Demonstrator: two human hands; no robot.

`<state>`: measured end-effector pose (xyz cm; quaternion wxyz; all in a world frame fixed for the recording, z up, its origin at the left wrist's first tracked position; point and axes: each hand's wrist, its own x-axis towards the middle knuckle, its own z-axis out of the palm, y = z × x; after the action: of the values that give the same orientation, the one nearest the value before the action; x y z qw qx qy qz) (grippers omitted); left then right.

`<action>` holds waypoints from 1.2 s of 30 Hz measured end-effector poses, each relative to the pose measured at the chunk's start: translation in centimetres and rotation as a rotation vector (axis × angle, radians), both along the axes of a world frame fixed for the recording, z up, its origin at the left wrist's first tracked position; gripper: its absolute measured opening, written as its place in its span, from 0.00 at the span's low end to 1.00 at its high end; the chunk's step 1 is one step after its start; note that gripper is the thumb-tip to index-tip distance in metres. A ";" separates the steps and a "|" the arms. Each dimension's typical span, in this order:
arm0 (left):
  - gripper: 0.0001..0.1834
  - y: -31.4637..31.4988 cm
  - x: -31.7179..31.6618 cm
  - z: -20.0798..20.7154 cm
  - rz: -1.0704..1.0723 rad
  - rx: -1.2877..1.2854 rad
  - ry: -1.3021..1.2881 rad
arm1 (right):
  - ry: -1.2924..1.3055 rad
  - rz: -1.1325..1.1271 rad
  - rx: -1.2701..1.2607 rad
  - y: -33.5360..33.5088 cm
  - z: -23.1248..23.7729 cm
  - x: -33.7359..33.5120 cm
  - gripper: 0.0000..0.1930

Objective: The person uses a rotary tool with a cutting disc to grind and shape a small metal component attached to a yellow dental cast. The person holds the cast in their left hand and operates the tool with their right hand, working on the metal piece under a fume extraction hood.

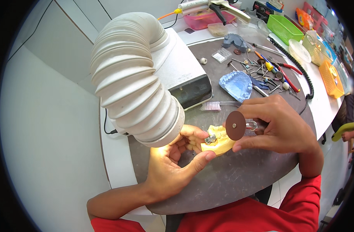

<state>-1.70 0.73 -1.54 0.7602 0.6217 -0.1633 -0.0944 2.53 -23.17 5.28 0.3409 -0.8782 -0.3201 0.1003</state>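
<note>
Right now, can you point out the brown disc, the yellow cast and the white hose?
Brown disc (pixel 236 131), head view: flat face, just below center.
Yellow cast (pixel 219 147), head view: side of its base.
White hose (pixel 126 77), head view: ribbed middle.

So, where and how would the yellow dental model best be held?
Probably low on the thick, plain base of the yellow dental model, coming from the left: tooth shapes and a grey metal piece sit on top, and the rotary tool with its brown disc stands close at the right.
</note>
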 end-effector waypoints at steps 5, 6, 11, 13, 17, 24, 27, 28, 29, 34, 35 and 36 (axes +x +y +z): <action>0.19 0.2 -0.4 -0.1 -0.006 -0.018 -0.011 | -0.029 0.003 0.012 0.1 -0.1 -0.2 0.18; 0.20 0.2 -0.4 -0.2 0.001 -0.011 -0.031 | -0.053 0.016 0.017 0.1 -0.2 -0.2 0.18; 0.21 0.4 -0.3 -0.4 -0.034 0.106 -0.109 | -0.104 -0.026 0.043 -0.3 -1.2 -0.1 0.27; 0.21 0.4 -0.2 -0.6 -0.021 0.164 -0.149 | 0.013 -0.152 0.058 0.3 -0.7 -0.5 0.34; 0.18 0.5 0.2 -0.7 -0.005 0.242 -0.325 | 0.036 -0.193 0.047 0.0 -0.6 -0.3 0.35; 0.17 0.3 -0.1 -0.2 0.002 0.318 -0.439 | 0.052 -0.263 0.017 -0.2 -0.5 -0.1 0.21; 0.17 0.5 -0.2 -0.3 0.009 0.364 -0.491 | -0.025 -0.183 0.019 -0.3 -0.9 0.0 0.15; 0.17 0.4 0.0 -0.2 0.005 0.383 -0.505 | -0.054 -0.162 0.014 -0.4 -0.9 -0.1 0.13; 0.17 0.3 0.1 -0.2 0.002 0.403 -0.519 | -0.081 -0.152 0.001 -0.4 -0.5 -0.3 0.11; 0.18 0.1 -0.1 0.2 0.010 0.417 -0.515 | -0.165 -0.155 0.085 -0.4 -1.0 -0.7 0.08; 0.18 0.1 -0.1 0.2 0.012 0.421 -0.518 | -0.173 -0.154 0.108 -0.4 -1.2 -0.7 0.08; 0.18 0.1 -0.1 0.1 0.013 0.423 -0.520 | -0.179 -0.154 0.114 -0.5 -1.4 -0.7 0.08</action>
<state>-1.84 0.79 -1.41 0.5478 0.7700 -0.3246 0.0408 1.82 -23.64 3.93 0.3668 -0.8849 -0.2860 -0.0234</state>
